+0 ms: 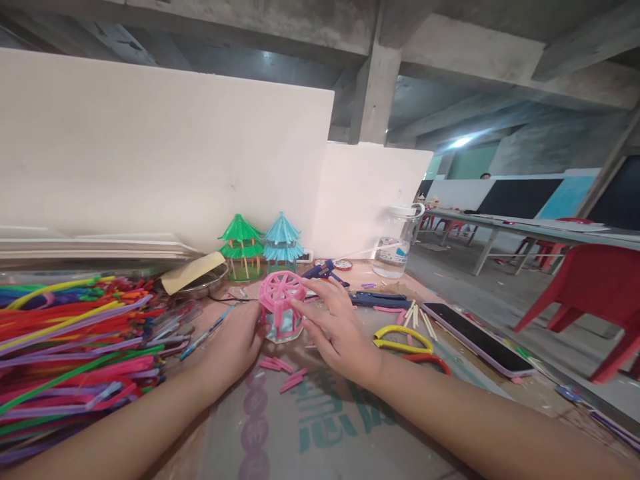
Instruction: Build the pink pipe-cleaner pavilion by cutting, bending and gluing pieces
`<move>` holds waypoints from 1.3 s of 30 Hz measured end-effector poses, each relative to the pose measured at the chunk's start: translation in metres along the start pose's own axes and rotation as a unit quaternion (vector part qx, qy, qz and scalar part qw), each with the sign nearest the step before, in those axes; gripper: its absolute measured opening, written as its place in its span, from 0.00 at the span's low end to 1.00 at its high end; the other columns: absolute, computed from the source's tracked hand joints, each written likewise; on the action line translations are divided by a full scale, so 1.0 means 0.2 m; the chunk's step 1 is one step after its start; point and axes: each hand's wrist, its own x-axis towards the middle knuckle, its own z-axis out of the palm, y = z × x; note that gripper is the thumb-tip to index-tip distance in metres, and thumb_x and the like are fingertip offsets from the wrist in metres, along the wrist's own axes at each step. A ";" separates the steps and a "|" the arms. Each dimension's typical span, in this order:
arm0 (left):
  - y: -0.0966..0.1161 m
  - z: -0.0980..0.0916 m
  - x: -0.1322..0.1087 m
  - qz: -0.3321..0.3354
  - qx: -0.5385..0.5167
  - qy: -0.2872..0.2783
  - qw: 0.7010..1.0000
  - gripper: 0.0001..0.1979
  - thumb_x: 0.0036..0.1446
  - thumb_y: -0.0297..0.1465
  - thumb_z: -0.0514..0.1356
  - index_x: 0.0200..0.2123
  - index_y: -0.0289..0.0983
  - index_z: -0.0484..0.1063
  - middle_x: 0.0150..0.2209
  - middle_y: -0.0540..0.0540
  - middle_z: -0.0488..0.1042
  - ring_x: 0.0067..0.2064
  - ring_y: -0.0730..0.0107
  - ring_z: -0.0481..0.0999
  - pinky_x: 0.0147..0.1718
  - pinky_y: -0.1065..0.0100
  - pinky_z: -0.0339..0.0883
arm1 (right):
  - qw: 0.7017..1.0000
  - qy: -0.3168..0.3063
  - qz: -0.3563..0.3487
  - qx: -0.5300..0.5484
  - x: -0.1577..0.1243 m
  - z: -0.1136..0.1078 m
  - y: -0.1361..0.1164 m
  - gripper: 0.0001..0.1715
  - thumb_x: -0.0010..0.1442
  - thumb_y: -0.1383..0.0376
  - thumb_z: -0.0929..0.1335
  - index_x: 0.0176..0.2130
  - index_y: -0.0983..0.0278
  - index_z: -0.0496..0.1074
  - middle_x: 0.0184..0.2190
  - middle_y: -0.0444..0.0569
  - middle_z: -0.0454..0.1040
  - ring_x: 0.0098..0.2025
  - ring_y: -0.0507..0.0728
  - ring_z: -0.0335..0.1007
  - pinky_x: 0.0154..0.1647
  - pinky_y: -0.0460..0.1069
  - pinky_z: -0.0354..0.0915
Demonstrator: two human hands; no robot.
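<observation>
A small pink pavilion model [281,293], seemingly made of pipe cleaners, stands upright on the table in front of me. It has a spoked round top, pink posts and a pale base. My left hand [239,340] grips its left side low down, with the fingertips partly hidden. From the right, my right hand [336,327] has its fingers on the rim of the spoked top. Short pink pipe-cleaner pieces [292,380] lie just in front of the model. Behind it stand a green pavilion model [241,248] and a blue pavilion model [282,241].
Colourful pipe cleaners [75,353] pile up at left, near a pen [207,332] and metal bowl [203,283]. A glue gun [323,269], yellow-handled scissors [404,338], short sticks [420,317], a phone [477,339] and a water jug [393,250] lie or stand right.
</observation>
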 end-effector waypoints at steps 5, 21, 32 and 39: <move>0.00 0.00 0.00 0.003 -0.013 0.008 1.000 0.08 0.54 0.25 0.54 0.37 0.40 0.69 0.39 0.42 0.76 0.47 0.53 0.74 0.47 0.54 0.67 | 1.000 -0.016 -0.001 -0.003 0.00 0.00 0.00 0.20 0.67 0.67 0.59 0.55 0.63 0.68 0.59 0.60 0.64 0.62 0.60 0.58 0.64 0.65 0.52; 0.03 -0.01 0.00 0.006 -0.013 0.005 1.000 0.07 0.55 0.25 0.53 0.37 0.40 0.68 0.39 0.41 0.77 0.46 0.53 0.75 0.46 0.54 0.67 | 0.999 -0.030 0.018 -0.006 -0.01 0.02 0.00 0.24 0.66 0.67 0.59 0.60 0.64 0.62 0.60 0.61 0.63 0.63 0.61 0.56 0.64 0.68 0.52; 0.03 -0.01 0.01 0.013 -0.019 0.004 1.000 0.09 0.54 0.24 0.53 0.38 0.39 0.69 0.40 0.41 0.76 0.46 0.53 0.75 0.47 0.54 0.67 | 1.000 -0.024 -0.001 0.004 -0.01 0.02 0.00 0.21 0.66 0.67 0.60 0.58 0.61 0.64 0.61 0.60 0.62 0.64 0.60 0.55 0.64 0.67 0.50; 0.02 -0.01 0.00 0.006 -0.018 0.003 1.000 0.09 0.56 0.26 0.53 0.39 0.39 0.69 0.39 0.41 0.77 0.44 0.54 0.75 0.44 0.55 0.68 | 0.999 -0.033 0.011 0.008 -0.02 0.03 0.00 0.23 0.66 0.66 0.60 0.60 0.61 0.63 0.62 0.60 0.61 0.65 0.61 0.55 0.65 0.68 0.49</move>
